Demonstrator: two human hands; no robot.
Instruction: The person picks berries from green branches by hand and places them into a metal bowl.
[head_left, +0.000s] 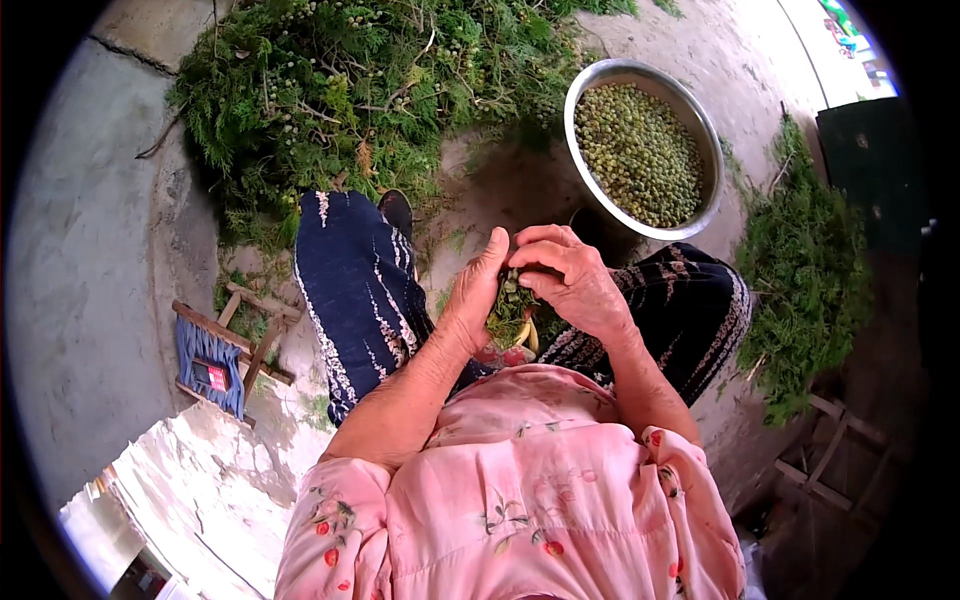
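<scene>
In front of my lap, both hands are raised close together around a small leafy green sprig (512, 300). My left hand (478, 292) holds it from the left, thumb pointing up. My right hand (572, 280) curls its fingers over the top of it from the right, thumb and fingertips pinched on the greenery. Exactly what lies between the fingertips is hidden. Just below the sprig a yellow, narrow thing (531, 335) shows, too small to name. A metal basin (714, 165) full of small round green cones (640, 150) stands beyond my right knee.
A large heap of cone-bearing evergreen branches (320, 110) lies ahead, left of the basin. More cut branches (805, 275) lie at the right. Low stools stand at the left (222, 362) and right (830, 455). A dark green panel (872, 170) borders the far right.
</scene>
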